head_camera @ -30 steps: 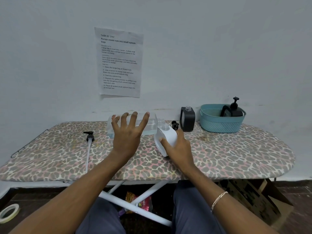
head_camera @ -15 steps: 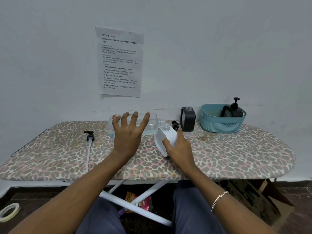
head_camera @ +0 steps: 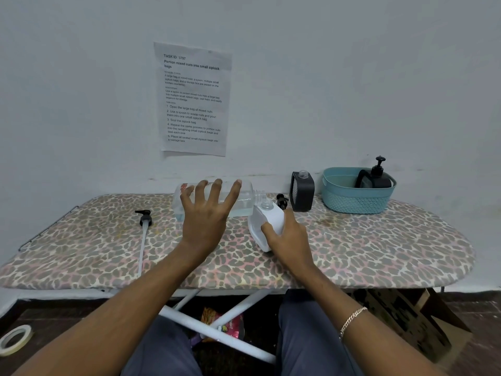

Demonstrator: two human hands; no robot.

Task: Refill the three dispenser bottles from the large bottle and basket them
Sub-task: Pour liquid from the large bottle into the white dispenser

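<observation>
**Big Bottle Lies Sideways at the White Bottle's Mouth**

Head view: A paper sheet (head_camera: 193, 99) is stuck on the wall. Its top line reads "TASK ID 3797" and the bold line under it reads "Portion mixed nuts into small ziplock bags". Numbered steps below start with "Open the large bag of mixed nuts". The smaller print is too tiny to read.

The large bottle (head_camera: 245, 198) is clear and lies on its side above the ironing board (head_camera: 379, 248). Its long way runs left to right, and its open neck points right, just at the open top of the white dispenser bottle (head_camera: 267, 221). A little red shows at its left end, but no words can be read there.

The left hand (head_camera: 207, 213) is spread wide over the front of the large bottle, fingers (head_camera: 233, 192) fanned out and pressed on it, not curled shut. I cannot tell if it fully grips the bottle.

The right hand (head_camera: 288, 237) is wrapped around the white dispenser bottle, which stands leaning on the board with its mouth up.

A black dispenser bottle (head_camera: 302, 192) stands open behind it, with a small black pump cap (head_camera: 282, 200) beside it. Another black dispenser bottle with its pump on (head_camera: 376, 177) sits in the teal basket (head_camera: 355, 202) at the right. A pump with a long white tube (head_camera: 143, 234) lies at the left of the board.
</observation>
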